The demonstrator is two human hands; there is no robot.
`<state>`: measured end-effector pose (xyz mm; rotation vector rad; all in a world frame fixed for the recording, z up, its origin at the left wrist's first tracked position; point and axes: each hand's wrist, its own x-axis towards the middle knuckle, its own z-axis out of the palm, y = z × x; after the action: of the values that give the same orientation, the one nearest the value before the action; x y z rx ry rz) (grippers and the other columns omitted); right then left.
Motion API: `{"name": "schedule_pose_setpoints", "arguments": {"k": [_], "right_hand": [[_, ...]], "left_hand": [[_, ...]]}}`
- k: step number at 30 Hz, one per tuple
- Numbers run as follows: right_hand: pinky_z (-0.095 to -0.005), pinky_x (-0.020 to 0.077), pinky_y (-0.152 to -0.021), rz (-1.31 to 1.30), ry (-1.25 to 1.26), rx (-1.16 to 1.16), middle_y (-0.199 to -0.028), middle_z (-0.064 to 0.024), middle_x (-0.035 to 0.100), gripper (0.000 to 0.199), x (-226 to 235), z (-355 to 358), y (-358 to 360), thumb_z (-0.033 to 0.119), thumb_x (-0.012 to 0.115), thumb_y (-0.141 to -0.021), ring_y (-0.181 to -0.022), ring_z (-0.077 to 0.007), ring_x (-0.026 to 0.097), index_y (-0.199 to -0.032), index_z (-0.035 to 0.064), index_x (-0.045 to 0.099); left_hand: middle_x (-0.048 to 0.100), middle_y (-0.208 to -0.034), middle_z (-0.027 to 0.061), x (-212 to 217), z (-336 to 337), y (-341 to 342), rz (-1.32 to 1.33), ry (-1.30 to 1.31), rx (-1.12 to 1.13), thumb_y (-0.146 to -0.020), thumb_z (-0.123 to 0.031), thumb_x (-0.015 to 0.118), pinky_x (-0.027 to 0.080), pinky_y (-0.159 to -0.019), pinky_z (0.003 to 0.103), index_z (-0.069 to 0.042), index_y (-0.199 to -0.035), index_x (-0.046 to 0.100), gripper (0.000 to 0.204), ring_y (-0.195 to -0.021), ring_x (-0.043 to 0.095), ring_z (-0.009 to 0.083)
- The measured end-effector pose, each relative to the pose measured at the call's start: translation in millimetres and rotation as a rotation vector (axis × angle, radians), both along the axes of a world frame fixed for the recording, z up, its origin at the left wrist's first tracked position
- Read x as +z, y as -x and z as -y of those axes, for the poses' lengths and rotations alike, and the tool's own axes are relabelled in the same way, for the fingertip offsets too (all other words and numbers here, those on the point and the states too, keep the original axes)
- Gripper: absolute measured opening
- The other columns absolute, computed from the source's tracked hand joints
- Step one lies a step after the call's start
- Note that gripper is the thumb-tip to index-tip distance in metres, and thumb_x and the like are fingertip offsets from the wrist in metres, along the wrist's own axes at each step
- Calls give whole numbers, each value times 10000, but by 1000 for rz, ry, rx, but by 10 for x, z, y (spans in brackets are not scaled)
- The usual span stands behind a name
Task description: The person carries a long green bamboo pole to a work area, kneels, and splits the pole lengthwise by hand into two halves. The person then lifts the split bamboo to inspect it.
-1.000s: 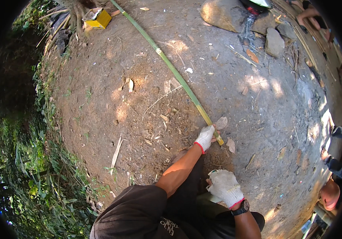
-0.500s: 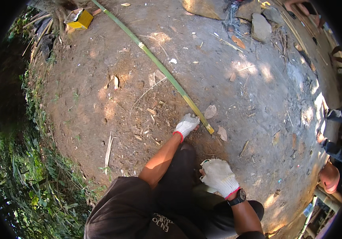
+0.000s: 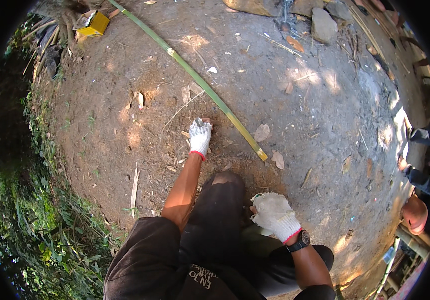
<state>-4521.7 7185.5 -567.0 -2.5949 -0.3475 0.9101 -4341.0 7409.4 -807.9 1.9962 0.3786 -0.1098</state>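
A long green bamboo pole (image 3: 197, 76) lies slantwise on the dirt, its yellowish cut end (image 3: 262, 155) nearest me. My left hand (image 3: 200, 137), in a white knit glove with a red cuff, reaches over the ground left of the pole, apart from it. Its fingers point forward, slightly bent, and nothing shows in them; their undersides are hidden. My right hand (image 3: 275, 216), gloved likewise, is closed near my right knee. A green edge and a pale part show beside its fingers, but what it grips is mostly hidden.
Dry leaves (image 3: 262, 133) and wood chips lie about. A yellow box (image 3: 93, 24) stands by a tree base at the far left. Large stones (image 3: 324, 26) sit at the far right. Green plants (image 3: 50, 240) border the left; other people's limbs (image 3: 415, 215) show at the right edge.
My left hand has moved left and forward, away from the pole's near end. My right hand stays closed by my knee. The view has shifted slightly; the pole still lies on the ground.
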Motion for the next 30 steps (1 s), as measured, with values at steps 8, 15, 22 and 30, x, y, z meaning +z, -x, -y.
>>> {"name": "schedule_pose_setpoints", "arguments": {"k": [8, 15, 22, 30], "right_hand": [[-454, 512, -731, -46, 9, -2, -801, -176, 659, 212, -31, -12, -12, 257, 649, -763, -813, -352, 645, -807, 51, 668], [-449, 524, -724, -77, 50, -3, -823, -185, 668, 210, -21, -28, -35, 244, 644, -757, -812, -349, 656, -819, 48, 686], [-458, 515, -715, 47, 17, -24, -799, -171, 664, 214, 77, -20, -5, 258, 651, -754, -789, -345, 653, -813, 55, 683], [-457, 508, -714, 87, 53, -20, -778, -177, 647, 238, 132, -44, -2, 278, 637, -776, -782, -354, 637, -794, 42, 663]], "left_hand": [[679, -892, 176, -70, 322, 406, -95, -119, -74, -842, -203, 588, 507, -732, 422, -47, -973, 676, 222, -828, 652, 331], [659, -895, 163, 121, 334, 487, -47, -193, -149, -850, -199, 595, 498, -742, 409, -44, -965, 649, 201, -826, 634, 312], [612, -903, 182, 375, 501, 569, 126, -429, -395, -844, -277, 599, 455, -797, 493, -53, -948, 635, 250, -892, 583, 372], [624, -859, 250, 178, 981, 39, -54, -403, 173, -813, -345, 667, 480, -732, 457, 46, -909, 610, 407, -838, 615, 392]]}}
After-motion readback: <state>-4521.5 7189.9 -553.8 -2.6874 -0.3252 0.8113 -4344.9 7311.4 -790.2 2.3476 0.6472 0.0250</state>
